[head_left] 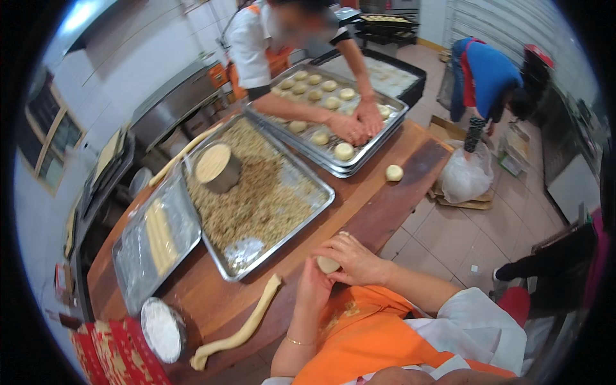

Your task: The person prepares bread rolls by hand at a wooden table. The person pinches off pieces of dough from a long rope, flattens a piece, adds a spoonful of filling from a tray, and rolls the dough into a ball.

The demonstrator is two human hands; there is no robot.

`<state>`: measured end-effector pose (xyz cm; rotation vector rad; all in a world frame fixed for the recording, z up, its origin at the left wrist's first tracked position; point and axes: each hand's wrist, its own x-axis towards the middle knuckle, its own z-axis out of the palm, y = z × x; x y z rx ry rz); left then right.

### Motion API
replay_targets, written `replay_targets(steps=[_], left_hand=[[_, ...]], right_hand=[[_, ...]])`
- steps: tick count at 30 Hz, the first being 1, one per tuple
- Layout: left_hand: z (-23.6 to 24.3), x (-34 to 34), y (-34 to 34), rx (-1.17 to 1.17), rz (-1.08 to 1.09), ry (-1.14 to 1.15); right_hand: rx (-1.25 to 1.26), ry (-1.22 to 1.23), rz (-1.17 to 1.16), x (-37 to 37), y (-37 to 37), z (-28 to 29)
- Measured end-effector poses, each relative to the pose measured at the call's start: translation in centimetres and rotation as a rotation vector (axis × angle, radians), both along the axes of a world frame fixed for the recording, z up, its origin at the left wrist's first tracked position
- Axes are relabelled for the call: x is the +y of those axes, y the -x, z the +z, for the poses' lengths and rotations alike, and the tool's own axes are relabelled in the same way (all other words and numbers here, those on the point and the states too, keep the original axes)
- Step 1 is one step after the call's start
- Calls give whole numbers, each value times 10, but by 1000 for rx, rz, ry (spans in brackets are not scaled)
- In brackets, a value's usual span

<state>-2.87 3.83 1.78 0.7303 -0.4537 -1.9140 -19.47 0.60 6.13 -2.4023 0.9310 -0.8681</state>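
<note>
Both of my hands are closed around a pale ball of dough (328,264), close in front of my orange apron at the table's near edge. My left hand (312,282) cups it from the left and below. The fingers of my right hand (355,258) curl over its top and right side. A long rope of dough (247,326) lies on the table to the left of my hands. Beyond it, a metal tray (241,274) holds crumbly brown filling (250,192), with a round, light-topped metal container (215,165) standing in it.
Across the table a co-worker's hands (359,123) press at dough balls on stacked trays (346,168). One dough ball (394,172) sits near the right edge. At left are a plastic-covered tray (131,256) with dough strips and a bowl of white powder (162,330). Another person (491,74) bends over a bag.
</note>
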Motion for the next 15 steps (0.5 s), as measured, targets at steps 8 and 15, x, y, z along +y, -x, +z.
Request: replay_targets(steps=[8,15], left_hand=[[32,1,12,-364,133,216],[12,13,1,-467,202,228]], right_hand=[[-22,74,-508,-47,95,-27],[184,11,-597,-101,143,-38]])
